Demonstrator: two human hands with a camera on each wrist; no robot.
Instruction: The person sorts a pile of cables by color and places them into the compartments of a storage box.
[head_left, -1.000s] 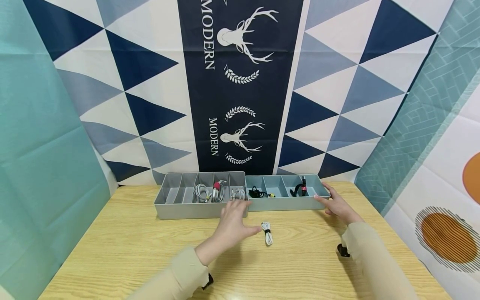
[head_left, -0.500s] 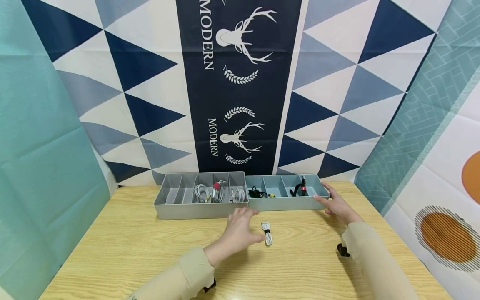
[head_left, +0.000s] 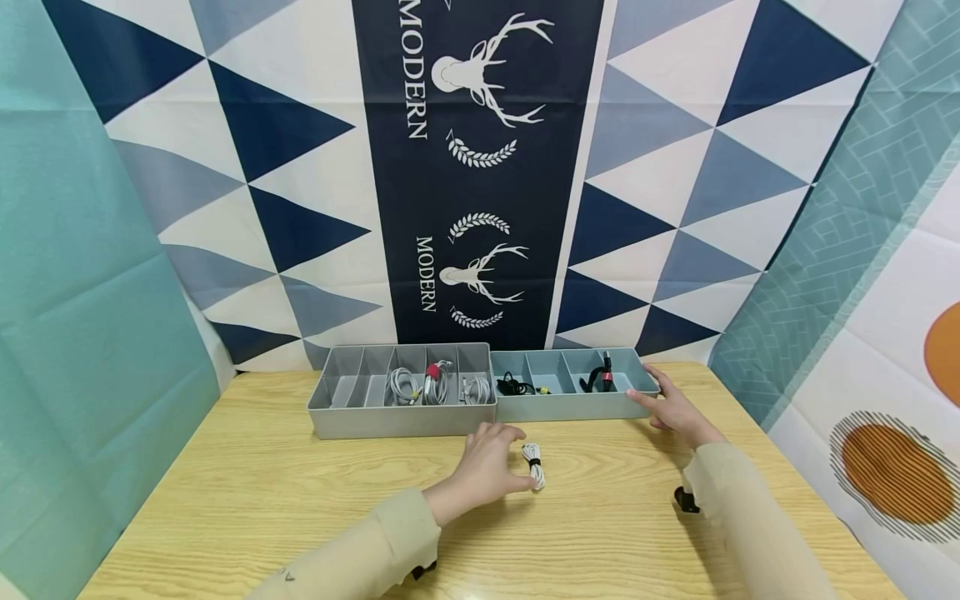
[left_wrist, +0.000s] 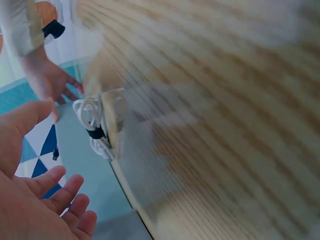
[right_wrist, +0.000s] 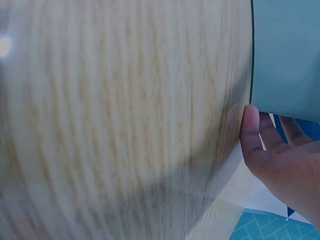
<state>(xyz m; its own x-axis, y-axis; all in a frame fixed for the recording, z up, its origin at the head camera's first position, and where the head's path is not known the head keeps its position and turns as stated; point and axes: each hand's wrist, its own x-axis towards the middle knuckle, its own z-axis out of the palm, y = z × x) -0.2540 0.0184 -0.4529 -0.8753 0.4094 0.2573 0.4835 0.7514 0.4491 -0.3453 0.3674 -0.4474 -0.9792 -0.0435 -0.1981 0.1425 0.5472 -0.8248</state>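
On the table lies a bundled white cable with a black tie round its middle. Beside it, on the left, is my left hand, thumb and fingers spread with a gap between them; the left wrist view shows the white cable beyond the fingers, with nothing held. My right hand rests at the right end of the blue-grey divided box. Its thumb is at the front corner and its other fingers lie along the end wall, loosely extended in the right wrist view.
A grey divided box adjoins the blue-grey one on the left and has grey cables in some compartments. Black cables lie in the blue-grey box. Behind both hangs a patterned cloth. Wooden table extends in front.
My left hand has moved right and toward me, from in front of the grey box to beside the white cable. The right hand has stayed at the box end.
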